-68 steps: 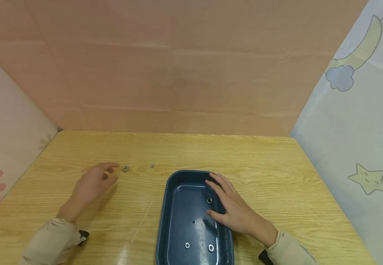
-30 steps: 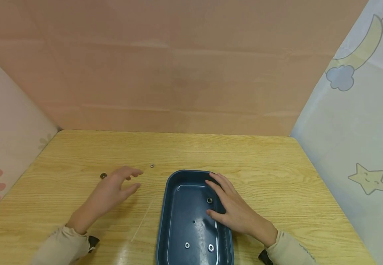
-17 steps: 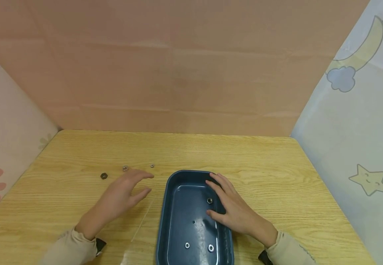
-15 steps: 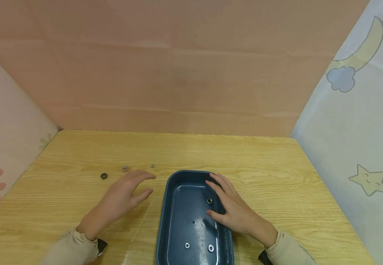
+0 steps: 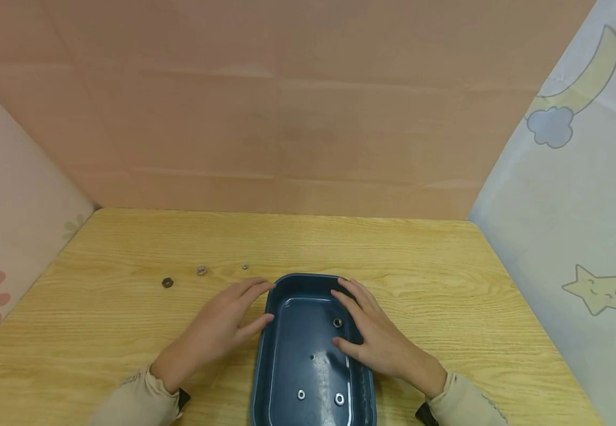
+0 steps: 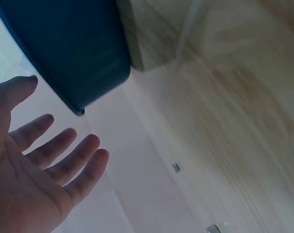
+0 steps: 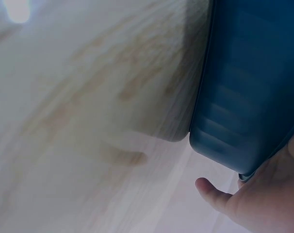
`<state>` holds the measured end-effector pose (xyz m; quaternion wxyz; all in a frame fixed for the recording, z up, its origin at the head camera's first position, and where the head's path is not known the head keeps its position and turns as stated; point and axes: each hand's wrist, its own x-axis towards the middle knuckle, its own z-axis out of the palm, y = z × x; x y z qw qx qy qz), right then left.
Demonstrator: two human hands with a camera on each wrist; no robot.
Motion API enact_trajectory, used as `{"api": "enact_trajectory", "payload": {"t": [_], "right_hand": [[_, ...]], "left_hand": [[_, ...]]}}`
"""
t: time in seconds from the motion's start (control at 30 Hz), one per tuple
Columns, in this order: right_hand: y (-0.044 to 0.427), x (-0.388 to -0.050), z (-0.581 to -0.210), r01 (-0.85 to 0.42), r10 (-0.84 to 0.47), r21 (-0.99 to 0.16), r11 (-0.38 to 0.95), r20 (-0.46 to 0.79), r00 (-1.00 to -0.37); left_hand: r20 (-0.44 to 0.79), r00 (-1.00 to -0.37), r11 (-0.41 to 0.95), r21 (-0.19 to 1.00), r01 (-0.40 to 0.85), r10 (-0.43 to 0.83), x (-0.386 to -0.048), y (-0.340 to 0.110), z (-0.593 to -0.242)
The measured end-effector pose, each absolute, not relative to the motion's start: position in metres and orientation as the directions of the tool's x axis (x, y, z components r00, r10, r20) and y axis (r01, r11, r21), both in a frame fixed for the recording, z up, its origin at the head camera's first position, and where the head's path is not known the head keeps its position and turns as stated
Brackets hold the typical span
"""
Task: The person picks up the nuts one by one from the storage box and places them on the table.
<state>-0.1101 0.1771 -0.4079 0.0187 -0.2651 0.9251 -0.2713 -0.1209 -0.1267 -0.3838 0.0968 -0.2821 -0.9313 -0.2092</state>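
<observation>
A dark blue rectangular tray (image 5: 308, 310) lies on the table. At its upper left rim is my left hand (image 5: 222, 328), fingers and thumb spread and nothing in them; the left wrist view shows a gap between that hand (image 6: 55, 165) and the tray (image 6: 64, 43). My right hand (image 5: 379, 343) rests over the right rim with its fingers loosely extended; the right wrist view has the palm (image 7: 268, 199) against the rim. Inside the tray are a dark-centred nut (image 5: 337, 323) and two silvery nuts (image 5: 301, 394), plus a tiny dark spot too small to identify.
On the wooden table (image 5: 419, 266), left of the tray, a dark hex nut (image 5: 167, 283), a silvery nut (image 5: 202, 270) and a smaller one (image 5: 245, 266) form a loose row. A brown paper backdrop (image 5: 286, 118) stands behind, with patterned panels (image 5: 579, 207) on both sides.
My left hand has travelled right from beside the loose nuts to the tray's left rim, uncovering the dark nut and the silvery one. The right hand and tray have stayed in place.
</observation>
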Motion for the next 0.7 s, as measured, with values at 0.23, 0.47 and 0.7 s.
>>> {"api": "enact_trajectory", "payload": {"t": [0.23, 0.47, 0.7], "right_hand": [[0.177, -0.111, -0.409, -0.474, -0.497, -0.51, 0.718, 0.101, -0.862], [0.177, -0.11, -0.409, -0.471, -0.493, -0.509, 0.721, 0.101, -0.864], [0.177, -0.111, -0.408, -0.475, -0.498, -0.507, 0.719, 0.101, -0.861]], "left_hand": [[0.247, -0.819, 0.744, 0.342, 0.574, 0.518, -0.119, -0.113, -0.388], [0.163, -0.833, 0.746, 0.378, 0.548, 0.529, -0.116, -0.103, -0.392], [0.161, -0.819, 0.757, 0.316, 0.572, 0.551, -0.115, -0.098, -0.396]]}}
